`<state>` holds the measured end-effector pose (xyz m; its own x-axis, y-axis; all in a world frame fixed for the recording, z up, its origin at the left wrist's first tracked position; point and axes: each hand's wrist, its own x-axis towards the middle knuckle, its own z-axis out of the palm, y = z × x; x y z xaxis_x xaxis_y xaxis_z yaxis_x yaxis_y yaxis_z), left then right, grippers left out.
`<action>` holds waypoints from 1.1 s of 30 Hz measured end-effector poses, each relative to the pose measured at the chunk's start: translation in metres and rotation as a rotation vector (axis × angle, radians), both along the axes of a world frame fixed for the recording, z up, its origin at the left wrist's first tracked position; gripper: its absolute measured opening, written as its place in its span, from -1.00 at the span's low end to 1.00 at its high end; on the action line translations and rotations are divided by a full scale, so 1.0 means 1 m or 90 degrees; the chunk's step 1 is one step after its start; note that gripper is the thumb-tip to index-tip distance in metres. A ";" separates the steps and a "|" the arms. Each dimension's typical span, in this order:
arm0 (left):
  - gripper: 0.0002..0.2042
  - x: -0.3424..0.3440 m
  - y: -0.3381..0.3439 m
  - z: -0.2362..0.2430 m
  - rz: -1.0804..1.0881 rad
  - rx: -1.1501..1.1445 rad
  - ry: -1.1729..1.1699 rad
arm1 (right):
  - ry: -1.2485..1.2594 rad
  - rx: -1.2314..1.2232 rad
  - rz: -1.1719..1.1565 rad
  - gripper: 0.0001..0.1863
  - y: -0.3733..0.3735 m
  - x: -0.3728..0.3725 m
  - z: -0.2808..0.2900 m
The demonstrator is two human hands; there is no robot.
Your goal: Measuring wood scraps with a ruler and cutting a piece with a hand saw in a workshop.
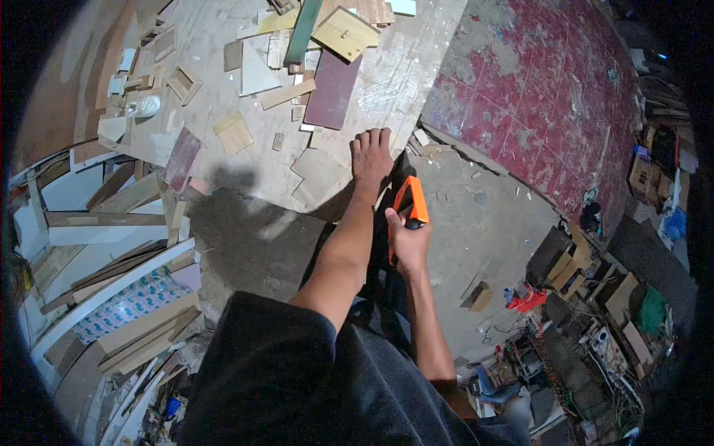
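My right hand [409, 241] is closed round the orange and black handle of a handsaw [414, 195]. The saw's dark blade runs forward beside the right edge of the work table, partly hidden by the handle. On the table's near right corner lies my left hand [370, 156], palm down, fingers forward and slightly apart. What is under that palm cannot be seen. Just left of it rests a light, irregular piece of board [318, 177]. A dark maroon board [333, 91] is in front of the left hand.
Wood offcuts, a small open frame [184, 84] and a clear jar [143, 106] are scattered over the pale table [297, 134]. Stacked boards [119, 223] lean at the left. A worn red tiled surface [520, 111] lies at the far right, with cluttered tools and scraps [573, 334] lower right.
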<state>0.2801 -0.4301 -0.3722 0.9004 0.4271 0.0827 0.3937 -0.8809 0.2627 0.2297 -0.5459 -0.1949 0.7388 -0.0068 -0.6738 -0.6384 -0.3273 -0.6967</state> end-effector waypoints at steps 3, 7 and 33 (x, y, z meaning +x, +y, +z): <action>-0.69 0.001 0.001 -0.004 0.006 0.006 0.003 | 0.045 0.075 -0.014 -0.69 0.008 0.014 0.012; -0.62 -0.003 0.004 0.000 0.012 -0.010 0.013 | 0.006 0.080 -0.004 -0.69 0.007 0.009 0.007; -0.59 0.006 0.000 0.000 0.001 -0.074 -0.008 | 0.014 0.032 -0.012 -0.71 -0.006 -0.004 -0.005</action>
